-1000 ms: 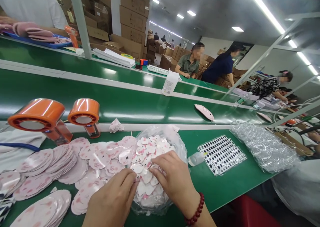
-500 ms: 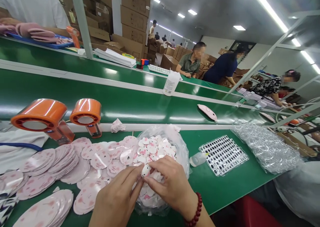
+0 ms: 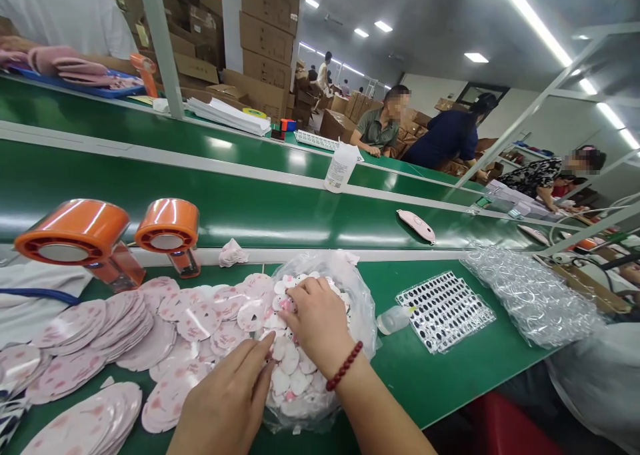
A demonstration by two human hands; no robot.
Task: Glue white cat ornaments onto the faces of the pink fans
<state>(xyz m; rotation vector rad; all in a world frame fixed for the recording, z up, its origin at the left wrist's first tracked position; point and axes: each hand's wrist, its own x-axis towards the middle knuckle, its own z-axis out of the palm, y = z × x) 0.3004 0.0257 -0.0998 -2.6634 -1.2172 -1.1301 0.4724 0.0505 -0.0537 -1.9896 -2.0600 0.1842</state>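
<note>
A clear plastic bag [image 3: 369, 308] lies open in front of me, filled with small white cat-head pieces [image 3: 295, 375] with pink bows. My right hand [image 3: 317, 311], wearing a dark red bead bracelet, reaches into it. Its thumb and forefinger close on one cat-head piece near the bag's left side. My left hand [image 3: 230, 391] rests at the bag's left edge, fingers stretched and thumb held apart, with nothing visible between them. Beside that hand, pale pink round printed sheets [image 3: 200, 318] lie in overlapping stacks.
Two orange handheld fans [image 3: 73, 231] stand at left. To the right lie a small clear bottle [image 3: 393, 319], a sheet of black oval stickers [image 3: 447, 311] and clear plastic packaging [image 3: 535, 298]. A pink oblong case [image 3: 416, 226] sits on the green belt [image 3: 280, 221]. Several people work beyond.
Both hands were together on one small cat-head piece. My right hand has moved up and left into the bag, while my left hand has drawn slightly back left.
</note>
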